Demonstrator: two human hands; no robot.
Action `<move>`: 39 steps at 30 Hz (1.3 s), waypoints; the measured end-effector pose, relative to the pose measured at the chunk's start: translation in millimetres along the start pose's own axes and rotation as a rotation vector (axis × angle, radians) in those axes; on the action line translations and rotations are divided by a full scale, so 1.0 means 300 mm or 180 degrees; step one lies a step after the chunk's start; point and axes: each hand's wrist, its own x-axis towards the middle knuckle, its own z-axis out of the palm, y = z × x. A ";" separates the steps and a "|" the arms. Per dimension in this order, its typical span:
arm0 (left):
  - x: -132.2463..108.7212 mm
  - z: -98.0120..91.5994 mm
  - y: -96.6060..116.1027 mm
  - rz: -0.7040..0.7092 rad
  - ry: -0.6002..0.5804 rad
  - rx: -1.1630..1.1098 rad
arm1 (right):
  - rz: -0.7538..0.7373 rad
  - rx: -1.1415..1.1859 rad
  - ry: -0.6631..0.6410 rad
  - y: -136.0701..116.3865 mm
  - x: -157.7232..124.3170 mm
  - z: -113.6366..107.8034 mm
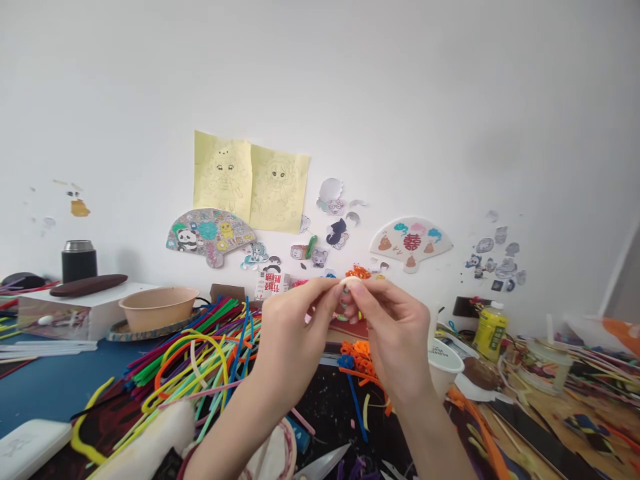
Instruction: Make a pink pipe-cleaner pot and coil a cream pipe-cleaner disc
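Raised above the work table, my left hand [296, 330] and my right hand [399, 328] meet at the fingertips. Both pinch a short cream-white fuzzy strip [352, 281], likely a pipe cleaner, which curves in an arch between them. My fingers hide most of the strip. Behind and below the hands lie orange curled pipe cleaners [359, 360] and a straight blue pipe cleaner [357, 407]. A large pile of coloured pipe cleaners [200, 360] spreads left of my left forearm. Scissors [323, 463] rest on the dark mat at the bottom.
A peach bowl [157, 310], black thermos [79, 263] and white power bank [33, 450] stand left. On the right are a white cup [445, 367], yellow bottle [490, 333], glass jar [545, 370] and dark phone [540, 437]. Decorated fans [413, 241] hang on the wall.
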 end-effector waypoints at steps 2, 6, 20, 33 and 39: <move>0.010 -0.021 -0.020 0.0137 -0.0117 0.0223 | 0.0284 -0.0004 -0.0240 -0.010 0.017 -0.023; 0.030 -0.066 -0.051 0.0503 -0.0511 0.0672 | 0.0548 -0.0208 -0.0683 -0.038 0.048 -0.090; 0.033 -0.090 -0.061 0.0996 -0.1266 0.1087 | 0.1016 -0.1005 -0.1574 -0.068 0.042 -0.114; 0.028 -0.073 -0.057 0.1054 -0.1161 0.1241 | 0.0905 -0.0953 -0.1481 -0.049 0.040 -0.109; 0.014 -0.052 -0.046 0.0688 -0.0850 0.1090 | 0.0443 -0.0766 -0.0964 -0.045 0.031 -0.086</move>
